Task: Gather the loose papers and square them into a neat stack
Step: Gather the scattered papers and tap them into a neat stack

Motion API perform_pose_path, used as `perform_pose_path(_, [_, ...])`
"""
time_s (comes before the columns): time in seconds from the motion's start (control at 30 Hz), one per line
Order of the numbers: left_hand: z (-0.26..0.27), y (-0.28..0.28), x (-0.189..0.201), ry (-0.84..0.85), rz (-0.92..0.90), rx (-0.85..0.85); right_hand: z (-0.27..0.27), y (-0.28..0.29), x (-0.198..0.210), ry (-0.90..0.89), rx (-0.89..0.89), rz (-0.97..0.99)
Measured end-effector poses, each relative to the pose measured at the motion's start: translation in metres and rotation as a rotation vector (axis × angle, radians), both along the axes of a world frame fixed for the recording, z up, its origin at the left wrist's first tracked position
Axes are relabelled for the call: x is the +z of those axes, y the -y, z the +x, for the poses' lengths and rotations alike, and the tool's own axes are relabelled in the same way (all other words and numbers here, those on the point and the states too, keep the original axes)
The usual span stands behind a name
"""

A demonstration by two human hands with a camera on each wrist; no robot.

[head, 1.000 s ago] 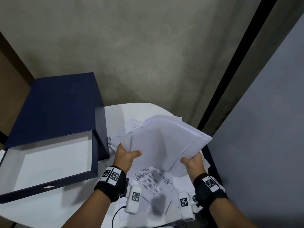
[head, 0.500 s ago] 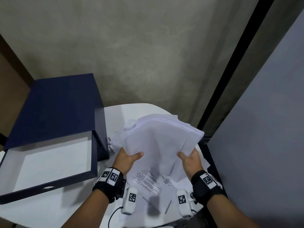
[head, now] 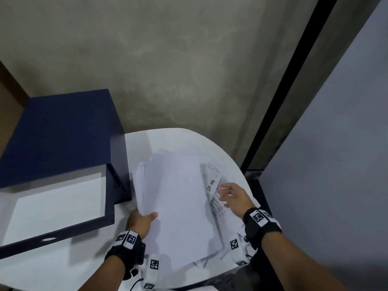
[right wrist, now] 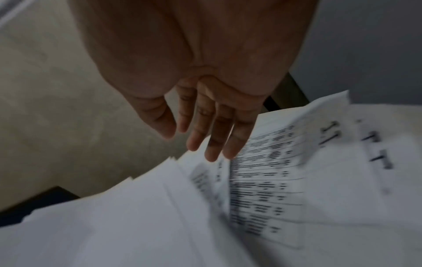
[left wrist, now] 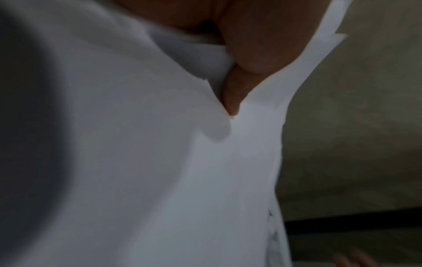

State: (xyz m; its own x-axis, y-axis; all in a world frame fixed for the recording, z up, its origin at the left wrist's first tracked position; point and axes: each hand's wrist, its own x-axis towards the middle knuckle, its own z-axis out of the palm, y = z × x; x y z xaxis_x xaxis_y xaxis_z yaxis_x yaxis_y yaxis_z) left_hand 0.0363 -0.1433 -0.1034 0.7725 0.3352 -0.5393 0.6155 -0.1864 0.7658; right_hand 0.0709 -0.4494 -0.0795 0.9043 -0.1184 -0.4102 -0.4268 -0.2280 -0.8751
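Note:
A thick bundle of white papers (head: 178, 202) lies slanted over the white table (head: 159, 139), and my left hand (head: 140, 222) grips its near-left corner, thumb on top. In the left wrist view the papers (left wrist: 160, 162) fill the frame, pinched by my fingers (left wrist: 233, 97). My right hand (head: 230, 196) hovers with straight fingers over loose printed sheets (head: 217, 190) sticking out at the bundle's right. From the right wrist view, that hand (right wrist: 205, 137) holds nothing above the printed sheets (right wrist: 262, 180). More sheets (head: 212, 259) lie under the bundle near the table's front edge.
An open dark blue box file (head: 58, 160) with a white inside stands at the left, close to the papers. A concrete wall (head: 168, 59) rises behind the table, and a grey partition (head: 336, 164) stands right beside its right edge.
The right hand has let go of the bundle and moved right over the printed sheets. The bundle has come down toward the table, held only by the left hand.

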Motion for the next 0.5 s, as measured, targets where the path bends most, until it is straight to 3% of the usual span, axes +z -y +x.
perform_pose_path(0.27, [-0.019, -0.015, -0.028, -0.254, 0.046, 0.129, 0.021, 0.06, -0.029, -0.13, 0.145, -0.561])
perform_pose_path(0.5, [-0.026, -0.019, -0.032, -0.329, 0.103, 0.163, 0.067, 0.047, -0.049, -0.248, 0.243, -0.679])
